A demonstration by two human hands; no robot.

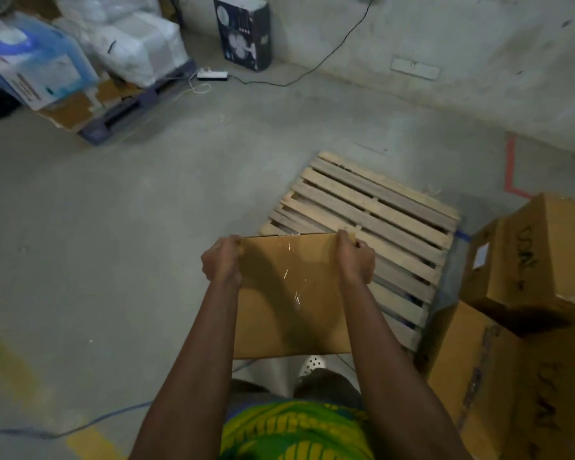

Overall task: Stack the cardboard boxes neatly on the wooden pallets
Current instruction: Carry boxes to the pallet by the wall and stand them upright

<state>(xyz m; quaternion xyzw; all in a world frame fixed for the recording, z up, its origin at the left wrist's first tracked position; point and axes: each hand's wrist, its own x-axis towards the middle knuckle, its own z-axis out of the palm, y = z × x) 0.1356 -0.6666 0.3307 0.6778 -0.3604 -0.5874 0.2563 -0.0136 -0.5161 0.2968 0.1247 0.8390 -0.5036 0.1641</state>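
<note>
Cardboard box: plain brown, with clear tape shining down its top. It is held off the floor in front of the person, and its far edge overlaps the near corner of the wooden pallet in the head view.
Left hand: grips the box's far left corner, fingers curled round the edge.
Right hand: grips the far right corner, fingers wrapped over the side.
Pallet position: pale slats, lying flat on the concrete floor, ahead and to the right of the held box.
Upper carton: brown, sitting askew on the lower carton at the right edge, just beside the pallet. Black scrawl on both sides is too blurred to read.
Blue pallet: far left, carrying white wrapped bundles and torn cardboard.
Dark printed box: upright against the far wall.
Power strip: white, on the floor near that box, with a black cable running up the wall.
Red tape: a corner mark on the floor beyond the cartons.
Yellow line: lower left, near a blue cable.
Shoe: pale, apparently perforated, below the held box.
</note>
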